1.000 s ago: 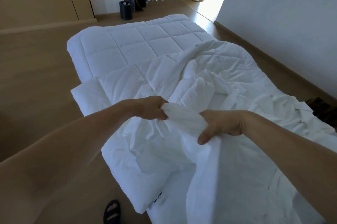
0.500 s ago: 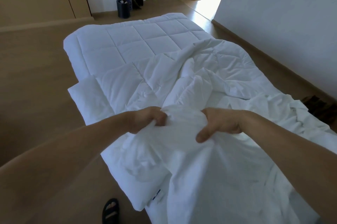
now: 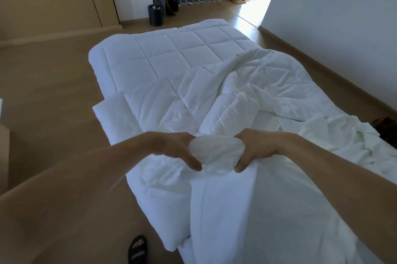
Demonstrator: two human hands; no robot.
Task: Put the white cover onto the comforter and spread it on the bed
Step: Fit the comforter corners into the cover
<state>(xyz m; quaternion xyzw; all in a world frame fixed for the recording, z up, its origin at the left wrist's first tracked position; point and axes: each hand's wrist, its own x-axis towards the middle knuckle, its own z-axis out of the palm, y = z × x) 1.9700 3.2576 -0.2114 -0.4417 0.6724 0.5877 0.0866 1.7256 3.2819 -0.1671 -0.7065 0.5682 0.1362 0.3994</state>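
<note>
While clenching the crumpled white cloth cover (image 3: 214,151) over the quilted white comforter (image 3: 171,53), left hand (image 3: 178,148) and right hand (image 3: 255,150) are curling tight. Even pulling is seeming wisest.

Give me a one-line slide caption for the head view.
Left hand and right hand grip a bunch of white cover; the quilted comforter lies rumpled beyond.

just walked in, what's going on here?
A person is putting a cover on a comforter. The left hand and right hand each grip one side of a bunched wad of the white cover, and the rest drapes toward the camera. The comforter lies beyond, rumpled in the middle. Bare quilting shows at its far end, so the cover isn't fully on.
</note>
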